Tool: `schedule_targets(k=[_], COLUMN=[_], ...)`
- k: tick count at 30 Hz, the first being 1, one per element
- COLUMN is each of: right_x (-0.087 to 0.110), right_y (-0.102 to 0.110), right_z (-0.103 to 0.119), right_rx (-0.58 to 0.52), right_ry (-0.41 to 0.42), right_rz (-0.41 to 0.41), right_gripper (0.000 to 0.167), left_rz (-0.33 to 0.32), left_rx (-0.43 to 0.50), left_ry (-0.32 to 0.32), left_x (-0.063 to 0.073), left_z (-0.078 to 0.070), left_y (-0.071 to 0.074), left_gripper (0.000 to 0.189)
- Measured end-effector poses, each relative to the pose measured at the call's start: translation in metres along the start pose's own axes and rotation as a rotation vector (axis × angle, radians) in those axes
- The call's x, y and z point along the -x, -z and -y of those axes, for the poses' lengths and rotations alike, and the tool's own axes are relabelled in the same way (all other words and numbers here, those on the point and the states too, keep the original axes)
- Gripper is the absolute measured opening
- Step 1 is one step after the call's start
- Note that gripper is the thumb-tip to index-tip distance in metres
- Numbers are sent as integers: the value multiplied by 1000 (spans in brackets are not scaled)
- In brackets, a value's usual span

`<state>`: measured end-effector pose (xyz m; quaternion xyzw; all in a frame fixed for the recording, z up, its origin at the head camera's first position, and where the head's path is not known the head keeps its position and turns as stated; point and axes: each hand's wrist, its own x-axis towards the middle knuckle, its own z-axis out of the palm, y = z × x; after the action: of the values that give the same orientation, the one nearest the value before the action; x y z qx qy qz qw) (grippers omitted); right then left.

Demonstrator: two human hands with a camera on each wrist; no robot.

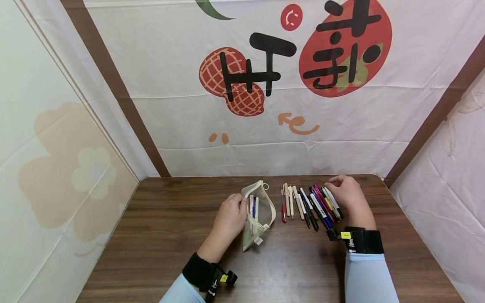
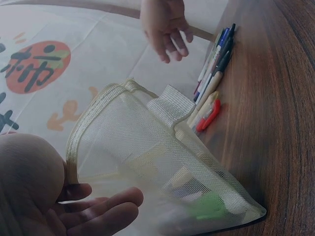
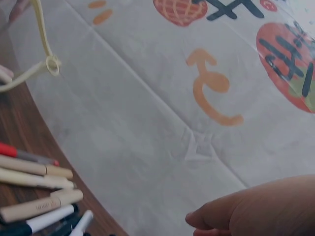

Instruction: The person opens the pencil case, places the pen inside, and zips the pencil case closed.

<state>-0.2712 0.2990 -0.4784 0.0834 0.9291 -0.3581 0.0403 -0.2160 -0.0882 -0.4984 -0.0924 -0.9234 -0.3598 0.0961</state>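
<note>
My left hand (image 1: 230, 215) pinches the left rim of a cream mesh zip pouch (image 1: 248, 235), which stands with its mouth open. Several pens (image 1: 254, 208) show inside it, and something green (image 2: 209, 205) shows through the mesh in the left wrist view. To the pouch's right lies a row of loose pens and markers (image 1: 297, 204), with a red pen (image 1: 283, 210) nearest the pouch. At the row's right end is my right hand (image 1: 346, 192), fingertips close to the upper ends of the markers. The left wrist view shows its fingers loosely bent and holding nothing.
All of this is on a dark wooden table (image 1: 170, 235). Behind it hangs a printed white cloth (image 1: 182, 126), meeting the table's back edge. More cloth panels (image 1: 64, 219) stand at both sides. A zipper ring (image 3: 52, 65) sticks up at the pouch's far corner.
</note>
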Motion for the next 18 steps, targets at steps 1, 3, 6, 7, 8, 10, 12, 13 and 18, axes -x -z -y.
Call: schedule_targets(k=[1,3,6,7,8,10,12,13,18], right_x=[-1,-2,-4,-4,-4,-4,-4,-4,-6], right_y=[0,0,-1,-1,-1,0,1,1,1], right_z=[-2,-8,-14,-16,-18,-21,-25,-27,-32], right_rx=[18,48,96,110,123,146,161,167,177], right_ry=[-10,-38,-68,-77,-84,-92,-96,-98,-118], right_rz=[-2,-1,9,12,13,13,15,18,48], right_gripper=[46,47,48,49,49,50,49,49,51], left_rz=[1,4,6,6,7,7,7,7,10], left_rx=[1,1,1,1,0,0,0,-1,-5], left_ry=[2,6,10,9,9,10,9,10,13], left_x=[0,0,0,0,0,0,0,0,0], left_z=[0,-1,0,0,0,1,1,1,1], left_y=[0,0,0,0,0,-1,-1,-1,-1], left_gripper=[26,26,26,26,26,26,26,26,27])
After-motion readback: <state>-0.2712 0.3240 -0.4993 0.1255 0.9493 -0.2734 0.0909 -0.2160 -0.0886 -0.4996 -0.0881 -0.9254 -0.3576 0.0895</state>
